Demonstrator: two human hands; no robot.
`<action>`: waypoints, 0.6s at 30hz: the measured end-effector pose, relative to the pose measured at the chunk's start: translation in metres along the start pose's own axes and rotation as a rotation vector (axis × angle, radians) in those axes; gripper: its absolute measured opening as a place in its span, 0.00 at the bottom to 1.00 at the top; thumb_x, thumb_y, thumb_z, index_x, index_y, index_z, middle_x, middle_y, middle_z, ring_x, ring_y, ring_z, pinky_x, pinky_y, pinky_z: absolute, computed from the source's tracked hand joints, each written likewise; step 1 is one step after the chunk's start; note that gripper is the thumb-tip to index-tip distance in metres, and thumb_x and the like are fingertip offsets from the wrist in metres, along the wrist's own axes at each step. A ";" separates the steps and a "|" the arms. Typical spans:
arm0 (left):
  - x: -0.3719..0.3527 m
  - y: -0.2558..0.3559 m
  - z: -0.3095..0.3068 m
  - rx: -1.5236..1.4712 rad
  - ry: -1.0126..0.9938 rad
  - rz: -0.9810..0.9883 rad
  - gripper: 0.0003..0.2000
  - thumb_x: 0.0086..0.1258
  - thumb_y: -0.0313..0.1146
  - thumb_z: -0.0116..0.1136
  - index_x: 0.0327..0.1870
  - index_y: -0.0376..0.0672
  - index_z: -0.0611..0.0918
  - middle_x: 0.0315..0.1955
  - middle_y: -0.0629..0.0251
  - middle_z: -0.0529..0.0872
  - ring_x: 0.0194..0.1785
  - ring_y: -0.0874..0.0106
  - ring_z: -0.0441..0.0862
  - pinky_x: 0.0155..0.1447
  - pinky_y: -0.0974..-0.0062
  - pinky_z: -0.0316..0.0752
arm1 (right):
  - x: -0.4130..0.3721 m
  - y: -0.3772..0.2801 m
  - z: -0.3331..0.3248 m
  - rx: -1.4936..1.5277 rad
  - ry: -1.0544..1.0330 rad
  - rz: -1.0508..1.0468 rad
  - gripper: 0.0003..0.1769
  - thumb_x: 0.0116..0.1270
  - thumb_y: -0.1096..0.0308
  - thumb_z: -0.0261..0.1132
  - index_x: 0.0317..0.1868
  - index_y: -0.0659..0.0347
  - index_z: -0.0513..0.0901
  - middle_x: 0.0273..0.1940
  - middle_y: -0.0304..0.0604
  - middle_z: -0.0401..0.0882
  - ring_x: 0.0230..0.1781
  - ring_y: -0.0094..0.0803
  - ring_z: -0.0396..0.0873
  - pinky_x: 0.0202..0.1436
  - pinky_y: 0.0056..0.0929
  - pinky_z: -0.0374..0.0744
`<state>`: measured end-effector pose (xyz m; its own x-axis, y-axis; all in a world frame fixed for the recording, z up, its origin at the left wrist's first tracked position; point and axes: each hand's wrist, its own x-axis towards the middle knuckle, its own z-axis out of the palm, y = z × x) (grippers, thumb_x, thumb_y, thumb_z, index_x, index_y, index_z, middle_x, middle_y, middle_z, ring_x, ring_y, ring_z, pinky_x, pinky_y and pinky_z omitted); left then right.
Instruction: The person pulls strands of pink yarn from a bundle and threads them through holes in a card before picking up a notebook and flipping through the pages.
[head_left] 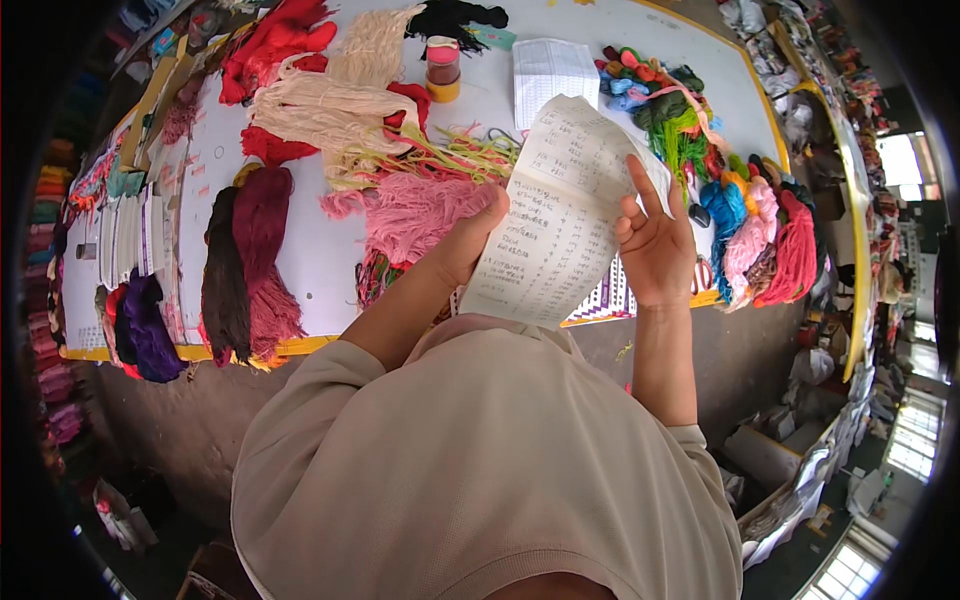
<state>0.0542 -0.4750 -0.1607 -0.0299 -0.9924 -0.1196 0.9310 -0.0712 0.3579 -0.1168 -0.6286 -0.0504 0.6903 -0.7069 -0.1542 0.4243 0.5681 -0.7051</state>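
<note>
A handwritten sheet of paper is held up over the table's near edge. My left hand grips its left edge, thumb on top and the other fingers hidden behind it. At the sheet's right side my right hand is raised, palm showing, fingers apart and some of them bent. Pink yarn lies just beyond my left hand. Another written sheet rests on the table behind the held one. Multicoloured yarn skeins lie to the right of my right hand.
The white table has a yellow edge. On it are cream yarn, red yarn, dark and maroon skeins, a purple skein and a jar. Cluttered shelves stand at the right.
</note>
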 end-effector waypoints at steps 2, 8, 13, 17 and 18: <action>0.000 0.000 0.001 0.013 -0.001 0.006 0.35 0.75 0.59 0.42 0.73 0.40 0.63 0.67 0.57 0.72 0.67 0.66 0.72 0.68 0.64 0.70 | 0.000 0.000 0.000 -0.002 0.003 0.003 0.21 0.79 0.55 0.48 0.66 0.53 0.64 0.68 0.56 0.67 0.43 0.34 0.86 0.40 0.27 0.87; 0.002 -0.001 0.002 0.010 0.031 -0.001 0.34 0.76 0.59 0.41 0.72 0.40 0.63 0.66 0.56 0.73 0.66 0.66 0.73 0.67 0.64 0.71 | 0.000 0.002 -0.004 0.029 0.001 0.022 0.23 0.79 0.53 0.47 0.67 0.55 0.64 0.69 0.56 0.66 0.44 0.34 0.85 0.40 0.28 0.87; 0.001 0.002 0.012 0.030 0.001 0.019 0.37 0.75 0.62 0.37 0.74 0.42 0.59 0.69 0.56 0.68 0.70 0.63 0.68 0.70 0.60 0.67 | -0.003 0.005 -0.003 0.000 -0.023 -0.039 0.26 0.79 0.51 0.47 0.69 0.56 0.62 0.69 0.56 0.65 0.45 0.34 0.85 0.41 0.27 0.86; 0.000 0.005 0.025 -0.030 -0.014 0.066 0.35 0.77 0.60 0.37 0.73 0.40 0.61 0.67 0.56 0.71 0.68 0.65 0.72 0.68 0.63 0.69 | -0.004 0.007 -0.003 -0.112 -0.010 -0.050 0.28 0.79 0.51 0.47 0.72 0.55 0.56 0.69 0.56 0.64 0.46 0.33 0.84 0.43 0.26 0.85; -0.001 0.005 0.026 -0.023 -0.009 0.074 0.35 0.77 0.60 0.37 0.73 0.40 0.61 0.68 0.56 0.70 0.69 0.64 0.70 0.69 0.63 0.69 | -0.005 0.008 -0.005 -0.171 0.009 -0.059 0.29 0.79 0.51 0.47 0.73 0.54 0.54 0.70 0.56 0.63 0.47 0.33 0.84 0.43 0.26 0.85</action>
<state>0.0498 -0.4775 -0.1347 0.0357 -0.9957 -0.0849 0.9389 0.0043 0.3441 -0.1198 -0.6226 -0.0582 0.6618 -0.7409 -0.1144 0.3577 0.4461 -0.8204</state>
